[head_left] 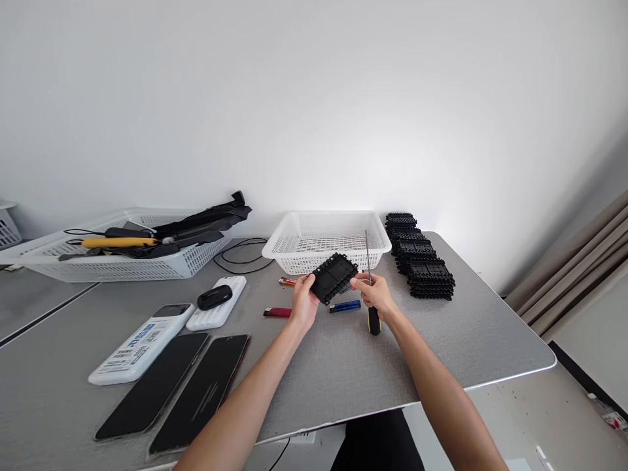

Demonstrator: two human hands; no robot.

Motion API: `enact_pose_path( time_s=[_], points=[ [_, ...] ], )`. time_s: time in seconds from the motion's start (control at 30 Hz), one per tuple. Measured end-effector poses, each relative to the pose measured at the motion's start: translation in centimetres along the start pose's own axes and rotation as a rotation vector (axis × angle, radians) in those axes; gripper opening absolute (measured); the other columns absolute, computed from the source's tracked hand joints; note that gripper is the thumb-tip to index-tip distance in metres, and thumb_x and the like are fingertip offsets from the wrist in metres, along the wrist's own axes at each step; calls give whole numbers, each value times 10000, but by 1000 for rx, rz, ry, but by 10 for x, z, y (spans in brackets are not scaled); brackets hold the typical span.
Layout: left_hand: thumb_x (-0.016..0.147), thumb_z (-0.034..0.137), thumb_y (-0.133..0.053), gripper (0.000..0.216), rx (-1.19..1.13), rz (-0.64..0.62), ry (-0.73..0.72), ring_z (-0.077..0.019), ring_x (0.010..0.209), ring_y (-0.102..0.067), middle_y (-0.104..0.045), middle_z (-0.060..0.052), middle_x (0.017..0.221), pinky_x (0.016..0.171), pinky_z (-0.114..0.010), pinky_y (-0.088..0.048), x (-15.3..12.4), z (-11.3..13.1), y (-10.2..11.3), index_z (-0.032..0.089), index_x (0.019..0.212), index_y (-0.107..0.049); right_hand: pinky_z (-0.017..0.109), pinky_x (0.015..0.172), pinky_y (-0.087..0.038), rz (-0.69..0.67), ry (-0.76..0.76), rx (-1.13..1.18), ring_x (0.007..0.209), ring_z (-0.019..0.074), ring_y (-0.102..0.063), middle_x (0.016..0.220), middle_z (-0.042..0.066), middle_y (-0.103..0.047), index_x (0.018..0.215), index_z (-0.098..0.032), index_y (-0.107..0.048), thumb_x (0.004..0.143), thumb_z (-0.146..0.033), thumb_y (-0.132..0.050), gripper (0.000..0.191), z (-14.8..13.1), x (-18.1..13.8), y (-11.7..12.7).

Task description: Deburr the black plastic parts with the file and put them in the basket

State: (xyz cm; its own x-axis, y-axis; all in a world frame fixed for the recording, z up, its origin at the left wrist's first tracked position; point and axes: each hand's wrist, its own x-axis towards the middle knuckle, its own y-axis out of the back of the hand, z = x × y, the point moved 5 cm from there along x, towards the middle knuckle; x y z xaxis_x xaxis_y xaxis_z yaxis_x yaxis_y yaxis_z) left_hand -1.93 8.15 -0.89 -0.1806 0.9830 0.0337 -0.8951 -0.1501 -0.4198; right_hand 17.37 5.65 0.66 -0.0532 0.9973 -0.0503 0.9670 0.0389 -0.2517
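Note:
My left hand (pixel 305 302) grips the left end of a flat black plastic part (pixel 335 277) with knobbly, toothed edges, held tilted above the table. At its right end, my right hand (pixel 373 292) pinches the edge of the part with thumb and forefinger. The same hand keeps a screwdriver (pixel 374 322) in its curled fingers, black-and-yellow handle down and thin metal shaft upward. Under the part lies a blue lighter (pixel 345 306). Near my left wrist is a dark red lighter (pixel 277 313), and an orange lighter (pixel 287 281) lies behind that hand.
A white plastic basket (pixel 284 246) stands behind my hands. Stacks of similar black parts (pixel 430 280) line the right back. At left are two phones (pixel 203 386), white power banks (pixel 140 343), a black oval object (pixel 214 297), a cable (pixel 240 267) and a filled basket (pixel 171 267).

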Motion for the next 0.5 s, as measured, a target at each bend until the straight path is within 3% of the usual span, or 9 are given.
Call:
enact_pose_path(
  time_s=[0.13,0.23,0.3,0.5],
  points=[
    [658,413,-743,419,64,-137,30,-204,759,-673,-689,-30,840,616,-305,-533,-7,4,-11,204,948,-524,213,357,-161,88,44,38,387,18,-228,671,-2,-641,815,-184,-532,611,-523,-793,473,-2,1,5],
    [630,392,-795,595,115,-234,69,-234,767,-702,-731,-49,830,669,-347,-560,-16,4,-21,191,1141,-566,211,355,-163,124,77,49,380,19,-242,608,-41,-560,806,-178,-553,612,-514,-790,454,-4,1,8],
    [626,389,-814,617,161,-275,67,-245,793,-716,-752,-77,878,730,-369,-573,-20,4,-26,172,1162,-600,211,353,-161,123,91,33,381,23,-250,578,-60,-504,792,-175,-569,625,-516,-786,438,-4,1,7],
    [650,427,-798,484,310,-151,-48,-249,792,-717,-751,-91,890,698,-359,-581,-14,3,-16,165,1031,-654,219,357,-256,96,114,-8,410,49,-322,624,-15,-546,773,-176,-598,713,-616,-704,456,-8,-1,3]
  ],
)
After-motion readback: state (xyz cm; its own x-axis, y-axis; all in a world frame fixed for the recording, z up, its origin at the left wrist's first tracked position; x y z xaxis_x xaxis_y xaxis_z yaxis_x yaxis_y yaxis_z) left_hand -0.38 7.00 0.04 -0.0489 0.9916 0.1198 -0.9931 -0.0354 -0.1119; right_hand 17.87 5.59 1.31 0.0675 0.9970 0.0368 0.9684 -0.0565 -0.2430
